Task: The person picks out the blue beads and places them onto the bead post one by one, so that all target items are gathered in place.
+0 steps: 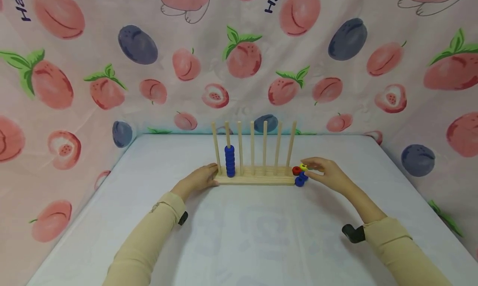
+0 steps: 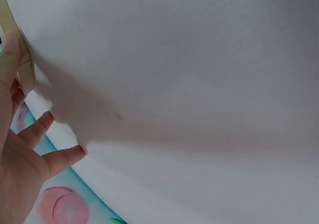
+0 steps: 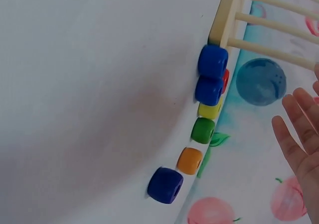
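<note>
A wooden peg rack [image 1: 257, 180] with several upright pegs stands on the white table. Blue beads [image 1: 229, 161] are stacked on its second peg from the left. My left hand [image 1: 198, 179] holds the left end of the base, thumb at the front and a finger behind; its other fingers are spread in the left wrist view. Beside the rack's right end lie a red bead [image 1: 296, 170], a yellow bead [image 1: 303, 167] and two blue beads [image 1: 299, 182]. Over these hovers my right hand [image 1: 330, 177], fingers extended, holding nothing visible in the right wrist view.
Farther along the row lie a green bead [image 3: 203, 130], an orange bead [image 3: 190, 161] and a dark blue bead [image 3: 165, 185], hidden by the right hand in the head view. A fruit-patterned cloth [image 1: 239, 91] hangs behind the white table [image 1: 257, 228].
</note>
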Demonstrator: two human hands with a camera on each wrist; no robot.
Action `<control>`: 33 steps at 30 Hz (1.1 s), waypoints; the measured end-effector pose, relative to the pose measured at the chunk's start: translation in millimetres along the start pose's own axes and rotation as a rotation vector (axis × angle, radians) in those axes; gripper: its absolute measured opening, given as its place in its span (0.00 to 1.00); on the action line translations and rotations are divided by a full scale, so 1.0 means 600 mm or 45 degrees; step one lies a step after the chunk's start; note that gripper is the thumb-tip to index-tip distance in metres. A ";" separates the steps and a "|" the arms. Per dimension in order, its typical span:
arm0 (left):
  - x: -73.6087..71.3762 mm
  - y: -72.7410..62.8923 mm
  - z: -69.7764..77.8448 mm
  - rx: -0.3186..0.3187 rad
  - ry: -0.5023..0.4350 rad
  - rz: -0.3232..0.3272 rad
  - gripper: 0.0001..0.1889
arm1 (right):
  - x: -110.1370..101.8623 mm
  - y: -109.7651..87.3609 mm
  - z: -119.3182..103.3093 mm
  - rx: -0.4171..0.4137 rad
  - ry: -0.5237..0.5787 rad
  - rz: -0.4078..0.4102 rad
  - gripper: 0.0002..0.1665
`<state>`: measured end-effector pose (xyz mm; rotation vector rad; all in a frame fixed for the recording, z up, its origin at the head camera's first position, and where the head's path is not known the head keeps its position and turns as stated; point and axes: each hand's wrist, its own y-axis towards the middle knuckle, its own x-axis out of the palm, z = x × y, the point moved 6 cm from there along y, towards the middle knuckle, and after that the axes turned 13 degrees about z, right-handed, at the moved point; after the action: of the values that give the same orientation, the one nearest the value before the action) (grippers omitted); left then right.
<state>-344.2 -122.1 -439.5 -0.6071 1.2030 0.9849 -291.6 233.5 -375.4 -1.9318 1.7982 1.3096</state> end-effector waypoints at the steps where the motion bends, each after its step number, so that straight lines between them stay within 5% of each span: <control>1: 0.001 0.000 0.000 -0.005 -0.001 -0.005 0.35 | -0.001 -0.001 0.004 0.005 -0.009 -0.003 0.22; 33: 0.002 -0.009 -0.001 -0.102 -0.053 -0.039 0.33 | 0.041 0.014 0.079 0.129 -0.180 -0.122 0.21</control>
<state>-339.7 -124.7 -441.1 -0.6635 1.1186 1.0188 -323.8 246.0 -417.1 -1.8008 1.6512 1.2647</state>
